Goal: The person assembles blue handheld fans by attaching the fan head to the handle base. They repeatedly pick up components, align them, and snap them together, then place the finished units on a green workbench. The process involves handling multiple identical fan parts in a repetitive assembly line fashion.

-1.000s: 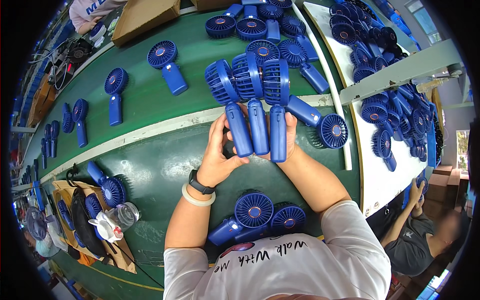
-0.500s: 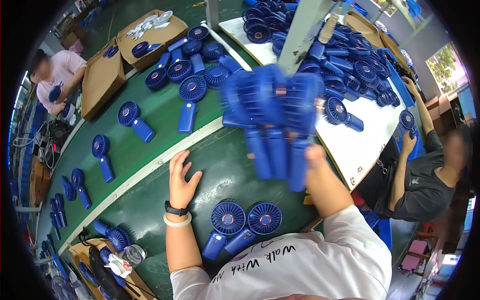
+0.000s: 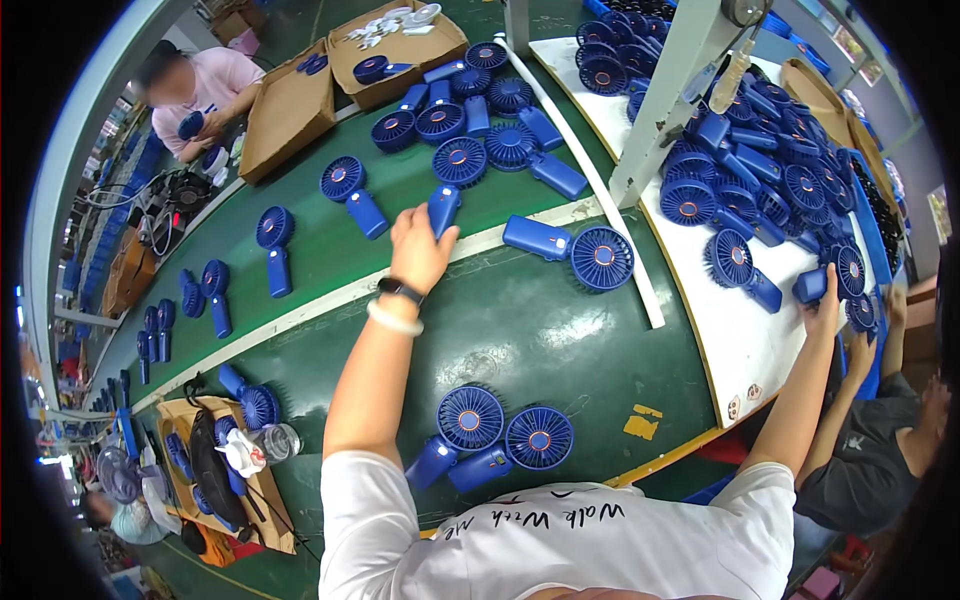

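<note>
My left hand (image 3: 420,252), wearing a dark band and a pale bracelet, reaches over the green belt. Its thumb and fingers close around the handle end of a blue handheld fan (image 3: 459,165). Stretched out to the far right, my right hand (image 3: 824,303) is at the white table's edge, its fingers around a blue fan handle (image 3: 809,287); part of the grip is hidden. Two blue fans (image 3: 470,418) lie side by side just in front of my body. Another fan (image 3: 600,258) rests across the belt's border, its head toward the white rod.
Blue fans are heaped on the white table (image 3: 690,310), beside a metal post (image 3: 665,110). Several more line the belt (image 3: 310,220). A co-worker's hand (image 3: 858,352) is close to my right hand. Cardboard trays (image 3: 290,125) stand beyond the belt; another person sits there.
My right hand has swung from the middle to the far right; the bunch of fans it carried is no longer over the middle. My left hand has moved forward onto a fan. The view has shifted.
</note>
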`<state>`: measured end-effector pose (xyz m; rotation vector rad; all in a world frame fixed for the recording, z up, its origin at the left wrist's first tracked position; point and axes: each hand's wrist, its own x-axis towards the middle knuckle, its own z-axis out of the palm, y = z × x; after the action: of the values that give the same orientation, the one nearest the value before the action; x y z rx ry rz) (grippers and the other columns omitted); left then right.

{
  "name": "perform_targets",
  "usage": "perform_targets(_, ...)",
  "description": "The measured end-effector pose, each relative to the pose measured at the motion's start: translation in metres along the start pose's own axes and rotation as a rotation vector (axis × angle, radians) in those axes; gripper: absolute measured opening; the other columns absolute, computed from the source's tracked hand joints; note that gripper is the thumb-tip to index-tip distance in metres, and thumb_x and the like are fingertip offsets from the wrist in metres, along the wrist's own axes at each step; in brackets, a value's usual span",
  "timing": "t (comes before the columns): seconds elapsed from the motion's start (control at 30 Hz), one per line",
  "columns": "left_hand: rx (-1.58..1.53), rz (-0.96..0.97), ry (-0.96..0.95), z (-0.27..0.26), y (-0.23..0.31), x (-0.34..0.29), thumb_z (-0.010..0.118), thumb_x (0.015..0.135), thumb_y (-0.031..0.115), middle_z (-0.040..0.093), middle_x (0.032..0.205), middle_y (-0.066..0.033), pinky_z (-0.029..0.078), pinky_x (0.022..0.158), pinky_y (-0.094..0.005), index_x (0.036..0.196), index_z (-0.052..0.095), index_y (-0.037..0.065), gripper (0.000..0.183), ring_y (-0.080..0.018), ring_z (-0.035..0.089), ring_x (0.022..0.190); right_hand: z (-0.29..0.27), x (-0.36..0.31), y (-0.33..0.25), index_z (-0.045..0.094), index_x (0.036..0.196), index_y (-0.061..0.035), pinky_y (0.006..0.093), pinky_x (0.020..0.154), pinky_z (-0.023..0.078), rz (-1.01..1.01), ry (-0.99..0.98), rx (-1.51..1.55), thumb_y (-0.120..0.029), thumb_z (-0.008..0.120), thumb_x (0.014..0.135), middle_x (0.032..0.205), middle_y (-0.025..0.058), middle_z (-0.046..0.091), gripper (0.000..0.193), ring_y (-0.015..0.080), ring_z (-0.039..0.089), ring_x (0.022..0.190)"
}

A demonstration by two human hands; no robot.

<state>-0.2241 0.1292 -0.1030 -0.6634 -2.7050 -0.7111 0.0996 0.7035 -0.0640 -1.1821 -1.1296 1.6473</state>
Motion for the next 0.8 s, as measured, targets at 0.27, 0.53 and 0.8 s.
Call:
perform_targets(0.27, -0.62, -0.414, -0.246, -0.009, -0.006, 0.034, 0.053, 0.09, 0.027, 0.061, 0.094, -0.0172, 0.051, 0.071, -0.0338, 0.118, 0.047, -0.005, 0.043, -0.023, 0.061, 0.078, -0.025, 0.036, 0.041, 0.054, 0.116, -0.0052, 0.0288, 0.082, 0.039, -0.108, 0.02, -0.357, -0.051, 0.06, 0.081, 0.094, 0.0015, 0.053, 0.058, 0.0119, 0.047, 0.084)
perform_targets(0.53, -2.218, -0.343, -0.423, -0.096, 0.029, -0.054, 0.04, 0.096, 0.027, 0.049, 0.121, -0.0229, 0.049, 0.085, -0.0407, 0.127, 0.039, -0.004, 0.043, -0.0284, 0.057, 0.102, 0.031, -0.106, 0.014, 0.05, 0.121, 0.0, 0.0398, 0.1, 0.032, -1.218, 0.003, -1.2, -0.009, 0.061, 0.081, 0.123, 0.019, 0.05, 0.042, 0.0342, 0.045, 0.117)
perform_targets(0.8, -1.049, -0.359, -0.04, -0.084, 0.019, -0.089, 0.072, 0.067, -0.001, 0.048, 0.104, -0.0057, 0.046, 0.08, -0.0292, 0.129, 0.031, 0.005, 0.074, -0.0125, 0.05, 0.094, 0.063, -0.123, 0.05, 0.054, 0.114, -0.0013, 0.0386, 0.099, 0.035, -1.124, -0.179, -1.079, -0.003, 0.062, 0.076, 0.117, 0.0169, 0.053, 0.039, 0.0318, 0.047, 0.113)
